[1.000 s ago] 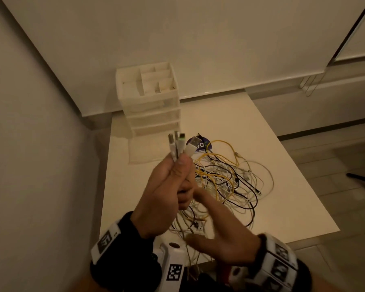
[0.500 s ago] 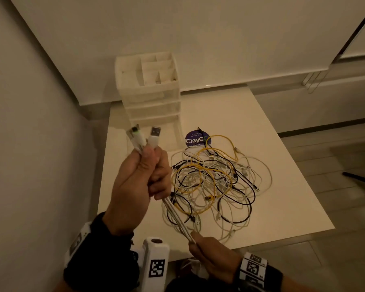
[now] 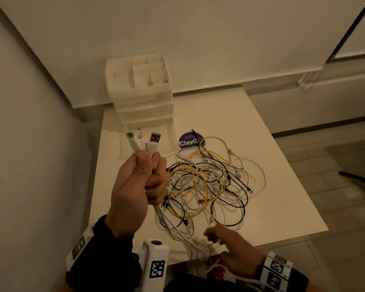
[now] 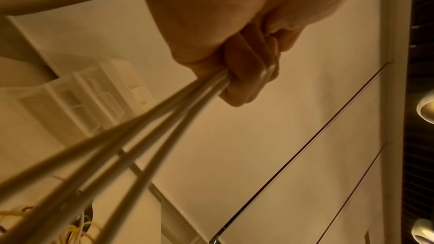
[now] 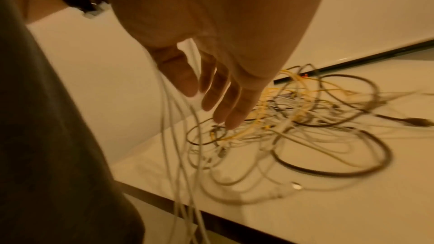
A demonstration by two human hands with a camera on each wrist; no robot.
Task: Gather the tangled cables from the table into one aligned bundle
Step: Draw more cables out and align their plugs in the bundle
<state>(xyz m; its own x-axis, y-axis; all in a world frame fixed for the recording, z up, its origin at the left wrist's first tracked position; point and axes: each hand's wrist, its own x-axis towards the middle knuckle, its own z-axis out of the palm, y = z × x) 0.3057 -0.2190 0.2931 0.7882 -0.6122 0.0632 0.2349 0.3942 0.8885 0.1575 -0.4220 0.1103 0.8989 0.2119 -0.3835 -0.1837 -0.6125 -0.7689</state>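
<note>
- Left of the cable tangle, I see my left hand raised above the white table, fist curled tight round three white cables; their USB plugs stick up out of the fist.
- Behind that fist, farther from me than the tangle, a white drawer organiser stands on the table.
- Just beyond the tangle, touching its far edge, lies a round purple sticker.
- At the tangle itself, yellow, white and black leads lie looped over each other on the tabletop.
- Right of the held cables, at the tangle's near edge, my right hand hovers with fingers spread and straight, holding nothing; the white strands hang past its thumb side.
</note>
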